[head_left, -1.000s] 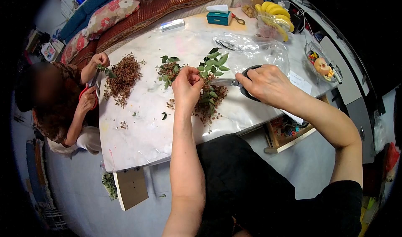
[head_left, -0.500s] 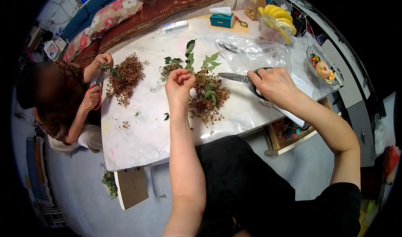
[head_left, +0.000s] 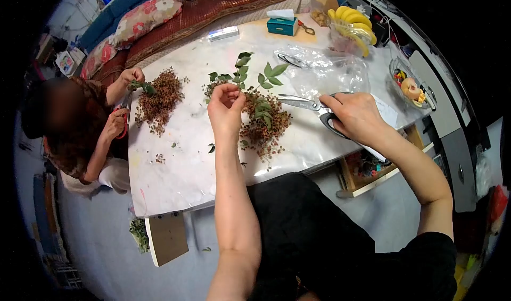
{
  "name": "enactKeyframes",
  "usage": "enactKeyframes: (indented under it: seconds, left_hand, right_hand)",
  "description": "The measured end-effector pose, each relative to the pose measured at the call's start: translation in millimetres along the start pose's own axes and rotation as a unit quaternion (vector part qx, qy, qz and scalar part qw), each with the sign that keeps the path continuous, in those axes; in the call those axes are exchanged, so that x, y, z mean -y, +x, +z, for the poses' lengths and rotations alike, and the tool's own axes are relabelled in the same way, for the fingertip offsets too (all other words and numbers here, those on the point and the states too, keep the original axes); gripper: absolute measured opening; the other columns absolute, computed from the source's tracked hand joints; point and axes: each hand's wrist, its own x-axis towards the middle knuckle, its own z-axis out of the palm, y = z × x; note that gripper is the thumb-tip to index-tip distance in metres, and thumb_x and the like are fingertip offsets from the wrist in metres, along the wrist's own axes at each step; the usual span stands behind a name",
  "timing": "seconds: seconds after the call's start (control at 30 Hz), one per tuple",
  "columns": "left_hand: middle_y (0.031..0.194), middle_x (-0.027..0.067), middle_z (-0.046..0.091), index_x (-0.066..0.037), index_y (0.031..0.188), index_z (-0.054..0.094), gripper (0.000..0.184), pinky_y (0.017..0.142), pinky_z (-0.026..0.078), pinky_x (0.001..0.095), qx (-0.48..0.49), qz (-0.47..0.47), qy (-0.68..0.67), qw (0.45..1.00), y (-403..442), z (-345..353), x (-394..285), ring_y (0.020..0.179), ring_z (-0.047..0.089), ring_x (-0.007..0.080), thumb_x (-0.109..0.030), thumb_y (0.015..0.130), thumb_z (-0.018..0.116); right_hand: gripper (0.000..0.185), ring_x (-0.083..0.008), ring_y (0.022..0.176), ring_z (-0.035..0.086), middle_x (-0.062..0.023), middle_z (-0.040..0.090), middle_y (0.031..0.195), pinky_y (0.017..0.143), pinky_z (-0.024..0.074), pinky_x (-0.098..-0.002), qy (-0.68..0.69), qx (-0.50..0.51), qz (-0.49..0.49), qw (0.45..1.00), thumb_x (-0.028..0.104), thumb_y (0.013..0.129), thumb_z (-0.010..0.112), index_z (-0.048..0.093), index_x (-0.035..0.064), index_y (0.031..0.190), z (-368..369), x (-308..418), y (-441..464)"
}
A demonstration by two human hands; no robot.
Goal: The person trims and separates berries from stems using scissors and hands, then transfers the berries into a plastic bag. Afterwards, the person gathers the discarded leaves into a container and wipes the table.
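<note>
My left hand [head_left: 225,110] is closed in a pinch on the stem of a leafy green sprig [head_left: 272,75], whose leaves fan out above the fingers. My right hand [head_left: 357,116] grips grey-handled scissors [head_left: 304,103] with the blades a little apart, pointing left toward the sprig. Below the sprig lies a heap of brownish berry clusters [head_left: 265,128] with some green leaves on it. A smaller bunch [head_left: 209,91] sits just behind my left hand.
Across the left end of the white table [head_left: 181,173], a co-worker's hands [head_left: 132,77] hold a green sprig and red-handled scissors [head_left: 125,125] beside another berry heap [head_left: 159,101]. Farther back are a plastic bag [head_left: 330,69], a tissue box [head_left: 282,25] and bananas [head_left: 352,20]. A drawer [head_left: 372,176] stands pulled out.
The scissors have turned in my right hand, their blades now showing apart. The sprig in my left hand has shifted slightly, its right-hand leaves spreading up and right.
</note>
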Motion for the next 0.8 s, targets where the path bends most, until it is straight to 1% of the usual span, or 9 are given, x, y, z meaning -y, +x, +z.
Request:
enactKeyframes:
  seconds: [0.17,0.23,0.27,0.33,0.37,0.43,0.57,0.73,0.8]
  left_hand:
    - [0.085,0.0028,0.059,0.000,0.103,0.055,0.024,0.069,0.046,0.0215,0.004,-0.011,-0.101,0.995,2,-5,1,0.077,0.055,0.0089,0.007,0.081,0.062]
    - [0.086,0.0044,0.059,0.000,0.104,0.053,0.023,0.067,0.049,0.0219,0.025,-0.026,-0.180,0.983,3,-6,6,0.075,0.057,0.0102,0.008,0.083,0.059]
    - [0.086,0.0044,0.059,0.000,0.104,0.053,0.023,0.067,0.049,0.0219,0.023,-0.025,-0.180,0.983,3,-6,5,0.075,0.057,0.0102,0.008,0.083,0.059]
    - [0.087,0.0048,0.059,-0.001,0.104,0.052,0.026,0.069,0.051,0.0243,0.049,-0.075,-0.238,0.967,2,-7,2,0.079,0.060,0.0127,0.011,0.081,0.057]
    - [0.087,0.0048,0.059,-0.001,0.104,0.052,0.026,0.069,0.051,0.0243,0.049,-0.075,-0.238,0.967,1,-7,2,0.079,0.060,0.0127,0.011,0.081,0.057]
    - [0.088,0.0059,0.061,-0.003,0.105,0.051,0.022,0.066,0.053,0.0255,0.055,-0.088,-0.239,0.965,0,-5,2,0.078,0.063,0.0163,0.008,0.086,0.056]
    - [0.089,0.0051,0.061,-0.004,0.106,0.051,0.024,0.070,0.054,0.0265,0.059,-0.092,-0.231,0.967,1,-5,8,0.081,0.064,0.0169,0.008,0.086,0.055]
    - [0.091,0.0052,0.060,-0.004,0.108,0.051,0.027,0.071,0.054,0.0269,0.079,-0.073,-0.223,0.969,1,-4,9,0.079,0.062,0.0160,0.009,0.085,0.055]
    - [0.091,0.0056,0.059,-0.003,0.109,0.050,0.028,0.071,0.054,0.0270,0.082,-0.071,-0.213,0.971,0,-2,4,0.078,0.061,0.0156,0.010,0.084,0.055]
  right_hand:
    - [0.036,-0.0299,0.068,0.062,-0.0124,0.062,0.077,0.060,0.0488,-0.0384,0.103,-0.007,0.020,0.994,0.016,0.074,0.064,0.058,0.0091,0.109,4,-2,-6]
    - [0.037,-0.0245,0.065,0.062,-0.0092,0.063,0.073,0.062,0.0484,-0.0338,0.306,0.041,0.063,0.949,0.018,0.079,0.066,0.058,0.0056,0.113,8,-3,-8]
    - [0.037,-0.0245,0.065,0.062,-0.0092,0.063,0.073,0.062,0.0484,-0.0338,0.305,0.041,0.062,0.949,0.018,0.079,0.066,0.058,0.0056,0.113,12,-2,-8]
    - [0.036,-0.0134,0.058,0.057,-0.0027,0.058,0.067,0.055,0.0460,-0.0269,0.616,0.102,0.174,0.761,0.020,0.083,0.067,0.058,0.0019,0.113,19,0,-10]
    - [0.036,-0.0134,0.058,0.057,-0.0027,0.058,0.067,0.055,0.0460,-0.0269,0.616,0.101,0.174,0.761,0.020,0.083,0.067,0.058,0.0019,0.113,12,3,-10]
    - [0.034,-0.0055,0.054,0.052,0.0006,0.054,0.067,0.046,0.0413,-0.0213,0.712,0.191,0.230,0.635,0.020,0.086,0.066,0.058,-0.0009,0.112,-6,11,-8]
    - [0.024,-0.0061,0.048,0.049,-0.0028,0.055,0.065,0.041,0.0389,-0.0193,0.792,0.209,0.217,0.531,0.018,0.087,0.064,0.059,-0.0001,0.102,-1,14,-7]
    - [0.039,-0.0081,0.046,0.047,-0.0055,0.050,0.062,0.040,0.0368,-0.0198,0.808,0.200,0.250,0.495,0.018,0.087,0.060,0.052,-0.0084,0.114,-6,23,0]
    - [0.021,-0.0091,0.045,0.049,-0.0049,0.056,0.064,0.040,0.0391,-0.0217,0.833,0.198,0.248,0.453,0.016,0.087,0.062,0.057,-0.0011,0.098,-5,24,3]
